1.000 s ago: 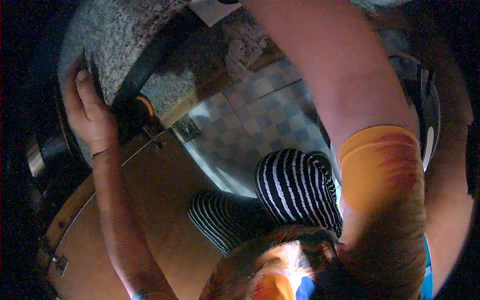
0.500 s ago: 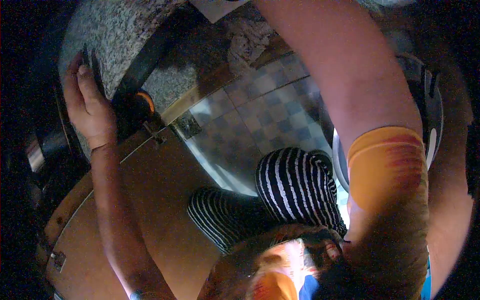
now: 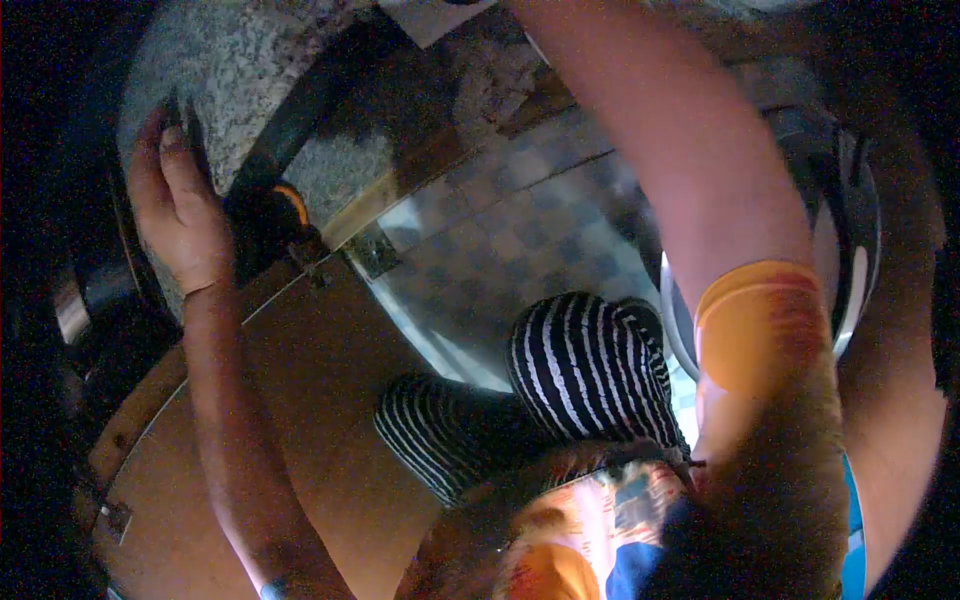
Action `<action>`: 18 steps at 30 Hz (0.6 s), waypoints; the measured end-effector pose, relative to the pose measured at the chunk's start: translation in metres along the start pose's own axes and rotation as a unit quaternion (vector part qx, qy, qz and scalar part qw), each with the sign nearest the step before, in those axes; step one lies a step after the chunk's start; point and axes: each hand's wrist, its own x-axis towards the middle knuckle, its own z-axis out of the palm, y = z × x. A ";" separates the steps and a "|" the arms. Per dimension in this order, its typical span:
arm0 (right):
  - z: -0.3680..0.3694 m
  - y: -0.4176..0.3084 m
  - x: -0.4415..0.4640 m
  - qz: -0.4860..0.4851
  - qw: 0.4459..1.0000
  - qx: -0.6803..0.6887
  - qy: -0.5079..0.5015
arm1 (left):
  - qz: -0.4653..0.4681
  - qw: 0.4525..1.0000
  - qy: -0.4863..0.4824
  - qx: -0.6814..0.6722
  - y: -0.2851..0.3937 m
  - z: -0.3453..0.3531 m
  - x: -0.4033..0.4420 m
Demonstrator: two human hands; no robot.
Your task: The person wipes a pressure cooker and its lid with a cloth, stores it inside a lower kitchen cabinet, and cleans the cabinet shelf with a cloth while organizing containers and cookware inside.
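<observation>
Closest to where I stand in this dim room is the multicoloured patterned cloth garment (image 3: 575, 535) over the person's middle; beyond it, the legs show in black-and-white striped fabric trousers (image 3: 590, 370), the knees bent, beside a broad, flat brown panel (image 3: 330, 400) with small metal fittings (image 3: 318, 268) near its upper edge; the right arm, in an orange patterned cloth sleeve (image 3: 765, 335), reaches up past a round, dark object with a pale, shiny rim (image 3: 865, 290); the right hand lies out of sight, so I cannot tell how far it is open or what it holds; the left arm, bare, stretches up along the other side to the left hand (image 3: 185, 215), loosely open, a gap between its thumb and its extended fingers, at the edge of a grey speckled stone surface (image 3: 240, 80); I cannot tell whether it presses on that edge or grips anything, for a narrow dark shape merges with its fingertips; a curved orange strip (image 3: 292, 202) sits near the hand, well apart from the fingers; farther off lie chequered grey tiles (image 3: 540, 205); a pale flat piece (image 3: 430, 20) shows above them, partly cut off.
</observation>
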 end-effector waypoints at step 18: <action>-0.041 0.171 -0.022 0.349 0.836 -0.414 0.091 | 0.014 0.993 -0.008 0.114 -0.021 0.044 0.019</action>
